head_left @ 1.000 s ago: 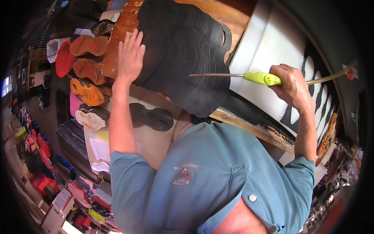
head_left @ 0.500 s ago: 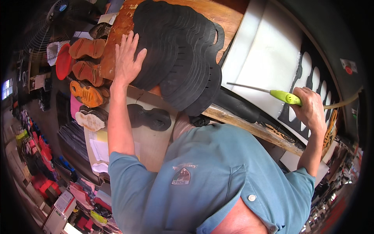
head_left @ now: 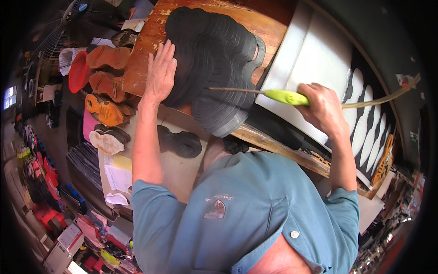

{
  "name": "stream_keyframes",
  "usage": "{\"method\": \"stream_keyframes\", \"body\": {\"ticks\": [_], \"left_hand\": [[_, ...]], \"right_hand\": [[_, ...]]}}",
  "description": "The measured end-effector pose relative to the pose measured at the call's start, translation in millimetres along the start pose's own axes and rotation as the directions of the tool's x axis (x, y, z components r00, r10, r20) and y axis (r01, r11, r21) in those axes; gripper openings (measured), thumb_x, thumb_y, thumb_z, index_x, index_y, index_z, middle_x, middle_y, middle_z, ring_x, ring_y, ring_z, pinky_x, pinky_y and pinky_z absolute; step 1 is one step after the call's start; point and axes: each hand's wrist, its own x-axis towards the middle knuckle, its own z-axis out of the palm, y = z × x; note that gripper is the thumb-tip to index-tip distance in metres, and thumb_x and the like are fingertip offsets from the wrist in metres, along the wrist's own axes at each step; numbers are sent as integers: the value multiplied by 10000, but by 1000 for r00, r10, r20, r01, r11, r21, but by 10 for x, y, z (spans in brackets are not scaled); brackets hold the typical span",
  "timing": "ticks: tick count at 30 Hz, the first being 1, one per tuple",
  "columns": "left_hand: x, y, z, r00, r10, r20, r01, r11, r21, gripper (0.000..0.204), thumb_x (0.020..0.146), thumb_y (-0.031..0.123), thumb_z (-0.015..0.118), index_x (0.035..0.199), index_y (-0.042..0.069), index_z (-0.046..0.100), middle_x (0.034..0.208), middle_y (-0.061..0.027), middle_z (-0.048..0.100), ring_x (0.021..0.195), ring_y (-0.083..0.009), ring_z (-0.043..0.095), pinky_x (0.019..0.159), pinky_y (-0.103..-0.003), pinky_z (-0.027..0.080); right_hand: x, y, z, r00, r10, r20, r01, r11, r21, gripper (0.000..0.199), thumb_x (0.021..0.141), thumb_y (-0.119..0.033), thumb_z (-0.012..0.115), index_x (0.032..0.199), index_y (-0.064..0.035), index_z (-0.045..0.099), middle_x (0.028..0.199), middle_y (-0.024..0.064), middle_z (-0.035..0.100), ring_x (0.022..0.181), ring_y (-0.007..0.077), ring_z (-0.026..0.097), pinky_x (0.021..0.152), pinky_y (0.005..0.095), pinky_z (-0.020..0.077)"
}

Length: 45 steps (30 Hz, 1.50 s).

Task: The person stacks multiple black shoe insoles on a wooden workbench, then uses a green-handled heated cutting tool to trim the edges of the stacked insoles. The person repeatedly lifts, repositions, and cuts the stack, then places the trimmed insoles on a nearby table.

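A fanned stack of thin black sole-shaped sheets [head_left: 203, 59] lies on a worn wooden board [head_left: 141, 59]. My left hand [head_left: 160, 75] rests at the stack's left edge, fingers stretched out and close together, holding nothing. Wrapped in my right hand [head_left: 324, 109] is a lime-green air blow gun [head_left: 286, 97] with a long thin nozzle. The nozzle points left, and its tip is over the stack; whether it touches the sheets I cannot tell. A yellowish hose [head_left: 388, 98] runs from behind my right hand to the right.
White sheets [head_left: 315, 55] lie right of the stack, beside a row of white sole-shaped pieces [head_left: 365, 114] on black. Brown and orange sole stacks [head_left: 107, 84] stand on the left. Nearer me, black sole shapes [head_left: 180, 142] lie on a pale board. A fan [head_left: 77, 23] stands far left.
My right hand has swung the blow gun leftward, bringing its nozzle from beside the stack to over it. My left hand stays by the stack's left edge, its fingers now closer together.
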Motion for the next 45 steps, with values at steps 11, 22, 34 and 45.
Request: {"method": "stream_keyframes", "body": {"ticks": [11, 22, 34, 45], "left_hand": [[-37, 13, 69, 994, 65, -84, -63, 998, 22, 493, 1151, 282, 501, 1589, 62, 549, 1697, -146, 483, 1609, -377, 379, 1318, -594, 240], [260, -192, -9, 970, 44, -239, -47, 999, -6, 446, 1160, 288, 494, 1502, 38, 631, 1606, -174, 575, 1585, -333, 428, 1330, -515, 243], [235, -217, 27, 994, 45, -102, -42, 999, 25, 552, 1157, 369, 503, 1605, 48, 543, 1716, -144, 467, 1638, -316, 348, 1348, -544, 171], [227, -218, 35, 992, 59, -108, -57, 998, 22, 636, 1102, 448, 594, 1589, 41, 550, 1704, -180, 464, 1624, -364, 356, 1344, -567, 181]], "right_hand": [[1158, 192, 98, 974, 112, -196, -126, 990, -62, 307, 999, -340, 774, 1036, -37, 748, 819, 220, 744, 809, 440, 727, 742, 531, 568], [1140, 43, 101, 991, 10, -132, -11, 1000, -8, 280, 999, -317, 776, 1077, -53, 720, 822, 208, 750, 804, 431, 736, 748, 525, 574], [886, 77, -59, 954, 253, -160, -277, 949, -149, 295, 1027, -334, 750, 1064, -41, 746, 853, 225, 762, 789, 409, 754, 746, 516, 595], [236, 219, -280, 941, 339, -14, -337, 931, -142, 248, 989, -266, 794, 1044, -28, 749, 847, 227, 750, 804, 402, 743, 761, 515, 566]]}}
